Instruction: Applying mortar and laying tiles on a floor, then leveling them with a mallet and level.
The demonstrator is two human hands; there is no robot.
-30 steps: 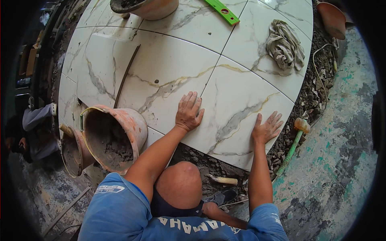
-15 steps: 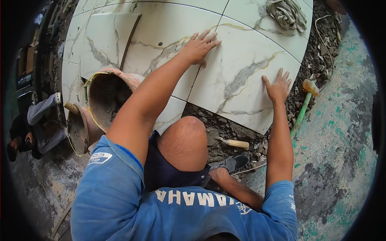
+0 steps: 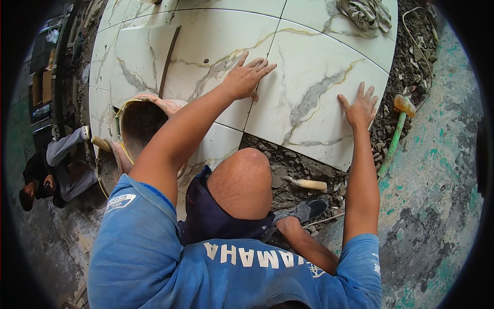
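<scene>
I see both hands well apart, empty and spread open. The left hand [image 3: 246,80] lies mostly over the left-neighbouring tile [image 3: 216,31], its fingertips crossing the seam; the right hand [image 3: 360,107] is at the right edge of the marble-veined tile [image 3: 316,98], which sits between them at near right of the tiled area. Just beyond that edge I have a green-handled mallet [image 3: 392,142], lying by the rubble. Nearer, on dark mortar [image 3: 288,159], is a wooden-handled tool [image 3: 311,184], probably a trowel, though its blade blends into the mortar from here. Left of the left arm I get a large mortar-stained bucket [image 3: 169,105] beside a smaller bucket [image 3: 122,157]. A crumpled grey cloth [image 3: 365,13] rests on the far right tiles; at far left, another person in grey trousers [image 3: 67,147] is in view.
</scene>
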